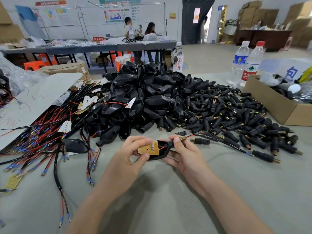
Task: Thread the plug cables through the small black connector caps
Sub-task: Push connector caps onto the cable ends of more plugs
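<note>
Near the middle of the grey table (168, 205), a worker's left hand (131, 156) pinches a yellow board (148, 148) at the open mouth of a black cap (166, 150). The right hand (184, 152) curls round the cap's narrow neck, thumb beside a brass tip (183, 138). A cable (224, 143) trails from the neck to the right. Threading looks almost complete. The next move likely calls for drawing in slack and seating the board. Spare caps (152, 98) are heaped beyond, with loose wires (42, 144) on the left.
</note>
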{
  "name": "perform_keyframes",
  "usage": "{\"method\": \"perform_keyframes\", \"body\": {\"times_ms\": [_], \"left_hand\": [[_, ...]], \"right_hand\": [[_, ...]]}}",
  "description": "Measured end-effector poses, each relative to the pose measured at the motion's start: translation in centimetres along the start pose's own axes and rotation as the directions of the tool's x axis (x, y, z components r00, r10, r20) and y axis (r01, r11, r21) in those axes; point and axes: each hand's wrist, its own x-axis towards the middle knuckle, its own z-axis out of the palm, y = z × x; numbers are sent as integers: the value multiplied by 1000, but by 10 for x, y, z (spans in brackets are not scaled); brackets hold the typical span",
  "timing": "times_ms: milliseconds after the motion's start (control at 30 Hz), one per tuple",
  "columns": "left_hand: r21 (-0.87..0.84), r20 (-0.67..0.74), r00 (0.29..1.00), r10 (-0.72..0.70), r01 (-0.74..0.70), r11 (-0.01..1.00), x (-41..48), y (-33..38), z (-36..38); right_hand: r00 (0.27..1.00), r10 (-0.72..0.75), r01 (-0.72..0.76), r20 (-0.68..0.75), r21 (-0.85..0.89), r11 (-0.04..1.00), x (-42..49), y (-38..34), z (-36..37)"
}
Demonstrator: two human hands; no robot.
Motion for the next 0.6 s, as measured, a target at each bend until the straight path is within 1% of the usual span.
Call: {"method": "perform_keyframes", "body": {"times_ms": [67, 200, 367, 467, 500, 533, 600], "left_hand": [[7, -5, 1000, 10, -10, 1000, 0, 0, 0], [58, -79, 996, 37, -32, 998, 0, 3, 0], [165, -180, 976, 121, -91, 982, -1, 8, 1], [224, -266, 960, 91, -30, 974, 0, 9, 6], [208, -291, 955, 58, 4, 978, 1, 8, 8], [149, -308, 951, -1, 49, 988, 2, 9, 9], [-50, -295, 944, -150, 142, 989, 3, 8, 10]], "right_hand": [[1000, 3, -3, -6, 23, 1000, -1, -1, 0], [1000, 6, -6, -1, 66, 998, -2, -4, 2], [999, 10, -14, 30, 130, 991, -2, -5, 3], [998, -8, -3, 60, 180, 984, -3, -4, 5], [998, -21, 7, 65, 204, 979, -4, -4, 6], [997, -35, 19, 68, 228, 974, -4, -4, 7], [995, -56, 34, 79, 256, 966, -5, -3, 8]]}}
